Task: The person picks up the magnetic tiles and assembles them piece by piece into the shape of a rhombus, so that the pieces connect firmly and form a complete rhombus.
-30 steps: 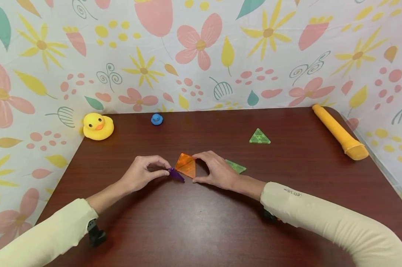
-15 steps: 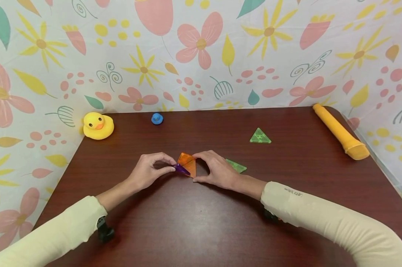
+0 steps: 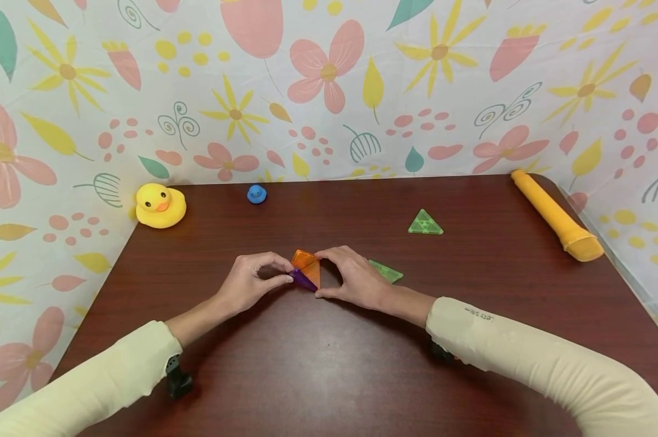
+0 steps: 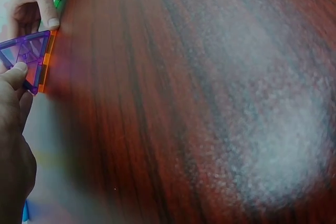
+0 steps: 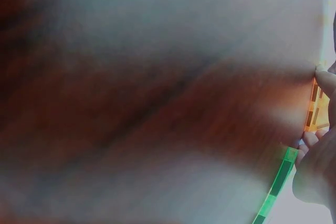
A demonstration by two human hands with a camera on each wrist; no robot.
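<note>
My left hand (image 3: 252,282) pinches a purple translucent triangular magnetic tile (image 3: 304,280) between thumb and fingers. Across the front of an orange translucent magnetic tile piece (image 3: 307,262) lies the purple one, tilted and partly covering it. In the left wrist view an edge of the purple tile (image 4: 32,51) meets the orange edge (image 4: 48,64). My right hand (image 3: 359,282) holds the orange piece at its right side, thumb near and fingers far. Close behind that hand is a green tile (image 3: 388,272), partly hidden by it.
Another green triangular tile (image 3: 425,223) lies farther back. A yellow rubber duck (image 3: 161,207) and a small blue duck (image 3: 257,194) stand along the back edge. An orange-yellow toy microphone (image 3: 555,215) lies at the right. Behind the brown table (image 3: 329,364) hangs a flowered cloth (image 3: 329,139).
My left hand has moved to the right, bringing the purple tile from beside the orange piece to against its front. My right hand and the orange piece have hardly moved.
</note>
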